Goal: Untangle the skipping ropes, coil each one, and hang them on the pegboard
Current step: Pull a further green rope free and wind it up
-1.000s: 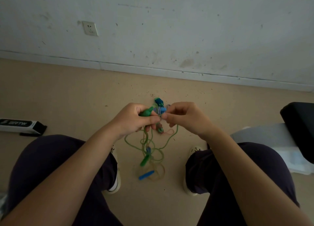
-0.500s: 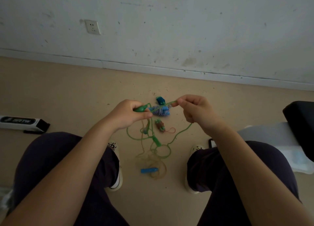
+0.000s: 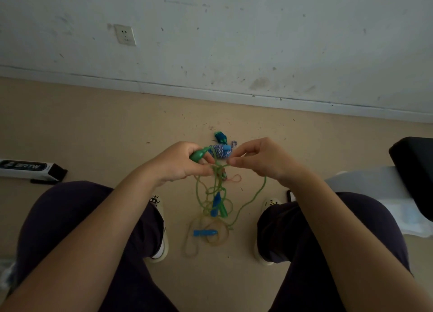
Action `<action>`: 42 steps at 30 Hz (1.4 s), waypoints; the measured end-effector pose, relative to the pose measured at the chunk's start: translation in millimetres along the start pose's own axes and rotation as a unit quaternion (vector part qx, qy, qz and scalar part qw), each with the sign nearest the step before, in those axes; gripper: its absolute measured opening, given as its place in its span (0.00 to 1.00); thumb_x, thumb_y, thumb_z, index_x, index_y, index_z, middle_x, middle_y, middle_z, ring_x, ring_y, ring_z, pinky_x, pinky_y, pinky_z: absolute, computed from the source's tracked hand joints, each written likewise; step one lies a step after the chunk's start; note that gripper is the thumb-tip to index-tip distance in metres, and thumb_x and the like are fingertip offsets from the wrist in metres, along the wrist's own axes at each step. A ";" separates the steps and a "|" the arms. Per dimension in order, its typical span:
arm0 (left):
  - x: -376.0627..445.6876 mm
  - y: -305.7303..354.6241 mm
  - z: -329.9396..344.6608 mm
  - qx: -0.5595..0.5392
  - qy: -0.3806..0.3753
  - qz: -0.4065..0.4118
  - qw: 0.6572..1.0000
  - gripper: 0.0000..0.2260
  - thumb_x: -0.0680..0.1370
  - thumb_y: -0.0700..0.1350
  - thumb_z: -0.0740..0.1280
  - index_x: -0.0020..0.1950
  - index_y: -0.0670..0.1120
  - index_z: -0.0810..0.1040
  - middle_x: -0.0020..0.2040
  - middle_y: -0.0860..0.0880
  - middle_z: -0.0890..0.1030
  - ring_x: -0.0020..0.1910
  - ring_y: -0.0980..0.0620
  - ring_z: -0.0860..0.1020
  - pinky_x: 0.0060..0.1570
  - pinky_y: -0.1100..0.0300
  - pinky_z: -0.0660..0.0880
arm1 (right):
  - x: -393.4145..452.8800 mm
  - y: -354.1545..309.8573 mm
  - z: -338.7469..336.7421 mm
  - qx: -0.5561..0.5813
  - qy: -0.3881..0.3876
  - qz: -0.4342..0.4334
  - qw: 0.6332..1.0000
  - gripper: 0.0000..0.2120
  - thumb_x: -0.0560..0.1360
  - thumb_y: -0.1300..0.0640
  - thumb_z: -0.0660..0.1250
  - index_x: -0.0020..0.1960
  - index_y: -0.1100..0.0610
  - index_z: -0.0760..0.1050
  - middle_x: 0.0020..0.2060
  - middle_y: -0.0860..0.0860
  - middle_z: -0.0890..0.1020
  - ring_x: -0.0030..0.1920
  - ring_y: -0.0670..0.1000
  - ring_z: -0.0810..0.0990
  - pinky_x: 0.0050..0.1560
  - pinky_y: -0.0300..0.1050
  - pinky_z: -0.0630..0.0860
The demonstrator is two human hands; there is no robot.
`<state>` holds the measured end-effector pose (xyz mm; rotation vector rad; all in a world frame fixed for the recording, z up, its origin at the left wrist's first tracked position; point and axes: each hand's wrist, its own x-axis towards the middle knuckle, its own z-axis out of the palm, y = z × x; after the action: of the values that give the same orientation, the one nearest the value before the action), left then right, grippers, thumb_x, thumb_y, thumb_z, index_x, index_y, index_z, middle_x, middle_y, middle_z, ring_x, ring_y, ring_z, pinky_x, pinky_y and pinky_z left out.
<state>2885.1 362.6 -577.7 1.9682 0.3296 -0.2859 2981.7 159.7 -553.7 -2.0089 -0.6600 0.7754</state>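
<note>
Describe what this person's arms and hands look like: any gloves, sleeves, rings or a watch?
Both arms are bare up to the edge of the picture, with no sleeve in view. The left hand and right hand are bare too: no gloves, and no ring, watch or bracelet that I can see. Nails look short and plain. Below the arms, the legs wear dark trousers.

You're wearing dark navy trousers (image 3: 70, 218) and pale slip-on shoes (image 3: 161, 241) with small black markings at the toes; your forearms (image 3: 98, 229) are showing bare.
</note>
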 end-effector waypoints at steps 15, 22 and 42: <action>0.0 -1.1 -1.8 -0.057 0.092 0.009 0.994 0.09 0.79 0.47 0.70 0.48 0.41 0.81 0.28 0.54 0.78 0.23 0.57 0.67 0.28 0.62 0.66 | 5.5 10.3 9.4 -0.078 -0.014 -0.004 0.997 0.06 0.80 0.52 0.66 0.48 0.54 0.79 0.21 0.33 0.73 0.24 0.33 0.71 0.27 0.26 0.65; 7.3 -10.1 -2.3 -0.048 0.148 -0.007 0.988 0.10 0.78 0.47 0.71 0.50 0.40 0.81 0.33 0.51 0.78 0.22 0.57 0.67 0.27 0.63 0.65 | 11.4 17.7 7.5 -0.010 0.055 0.017 0.998 0.07 0.79 0.59 0.66 0.46 0.58 0.81 0.29 0.47 0.78 0.29 0.44 0.74 0.36 0.42 0.73; -2.2 -2.1 1.4 0.016 0.047 -0.018 0.999 0.16 0.70 0.51 0.78 0.56 0.54 0.81 0.43 0.57 0.84 0.37 0.59 0.78 0.30 0.69 0.68 | 11.8 19.7 11.6 -0.027 0.052 -0.061 0.996 0.06 0.78 0.61 0.67 0.44 0.54 0.80 0.41 0.53 0.84 0.40 0.53 0.84 0.39 0.39 0.78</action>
<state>2882.2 362.0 -579.3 2.0137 0.4235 -0.2236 2984.2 164.3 -578.9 -2.0228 -0.7419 0.5827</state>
